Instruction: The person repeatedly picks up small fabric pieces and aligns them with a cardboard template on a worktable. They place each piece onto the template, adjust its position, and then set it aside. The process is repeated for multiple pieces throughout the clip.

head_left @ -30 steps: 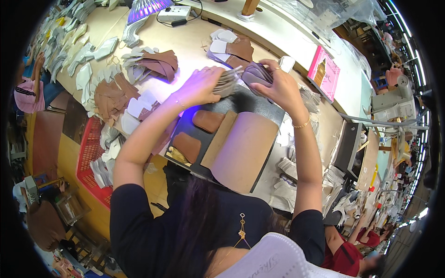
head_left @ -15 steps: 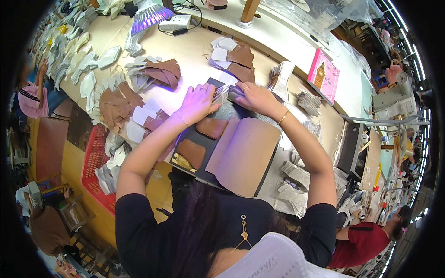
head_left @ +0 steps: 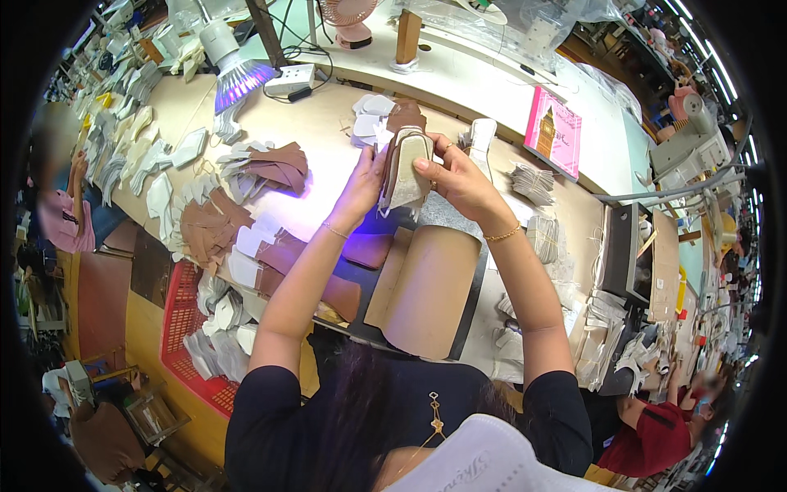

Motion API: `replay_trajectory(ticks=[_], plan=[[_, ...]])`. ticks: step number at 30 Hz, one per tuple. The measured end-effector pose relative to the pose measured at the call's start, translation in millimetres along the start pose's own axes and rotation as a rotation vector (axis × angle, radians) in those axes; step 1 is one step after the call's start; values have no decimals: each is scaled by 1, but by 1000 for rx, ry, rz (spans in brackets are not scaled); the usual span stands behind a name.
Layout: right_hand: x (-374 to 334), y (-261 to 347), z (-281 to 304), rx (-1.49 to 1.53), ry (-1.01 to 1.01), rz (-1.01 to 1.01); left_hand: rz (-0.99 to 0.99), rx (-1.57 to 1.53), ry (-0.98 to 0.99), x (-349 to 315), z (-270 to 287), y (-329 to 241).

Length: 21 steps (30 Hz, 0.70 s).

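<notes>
Both of my hands hold up a small stack of cut leather pieces (head_left: 409, 170), brown at the back and beige on the side facing me. My left hand (head_left: 361, 187) grips its left edge. On the right side my right hand (head_left: 461, 179) has its thumb on the beige face and its fingers behind. Below them, a curved tan sheet (head_left: 434, 287) lies on a dark board (head_left: 469, 307). Brown leather pieces (head_left: 343, 297) lie to its left, partly hidden by my left forearm.
Piles of brown and white cut pieces (head_left: 215, 223) spread over the table's left. A lit lamp (head_left: 242, 82) hangs at the back left. A pink book (head_left: 553, 131) lies at the back right, near tied bundles (head_left: 533, 182). A red basket (head_left: 182, 328) stands at the lower left.
My hands were low over the far end of the board. They have come up, and the stack of leather pieces is now held between them. The view has shifted slightly.
</notes>
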State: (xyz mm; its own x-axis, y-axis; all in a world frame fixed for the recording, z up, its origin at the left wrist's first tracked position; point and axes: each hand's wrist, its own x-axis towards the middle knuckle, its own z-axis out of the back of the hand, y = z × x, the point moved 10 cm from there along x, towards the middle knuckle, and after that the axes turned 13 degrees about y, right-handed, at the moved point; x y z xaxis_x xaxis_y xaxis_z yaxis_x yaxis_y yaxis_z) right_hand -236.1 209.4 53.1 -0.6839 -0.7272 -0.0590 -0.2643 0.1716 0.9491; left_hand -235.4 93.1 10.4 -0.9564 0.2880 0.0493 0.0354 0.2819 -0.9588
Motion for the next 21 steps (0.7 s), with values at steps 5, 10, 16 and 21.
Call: replay_trajectory(ticks=[5, 10, 16, 21], plan=[[-9, -3, 9, -148, -82, -5, 101, -103, 189, -10, -21, -4], [-6, -5, 18, -372, -78, 63, 130, 61, 111, -16, -20, -1], [-51, 17, 163, -1230, -934, -134, 213, -357, 132, -24, 2, 23], [-40, -74, 230, -961, -656, -589, 180, -780, 115, -15, 5, 59]])
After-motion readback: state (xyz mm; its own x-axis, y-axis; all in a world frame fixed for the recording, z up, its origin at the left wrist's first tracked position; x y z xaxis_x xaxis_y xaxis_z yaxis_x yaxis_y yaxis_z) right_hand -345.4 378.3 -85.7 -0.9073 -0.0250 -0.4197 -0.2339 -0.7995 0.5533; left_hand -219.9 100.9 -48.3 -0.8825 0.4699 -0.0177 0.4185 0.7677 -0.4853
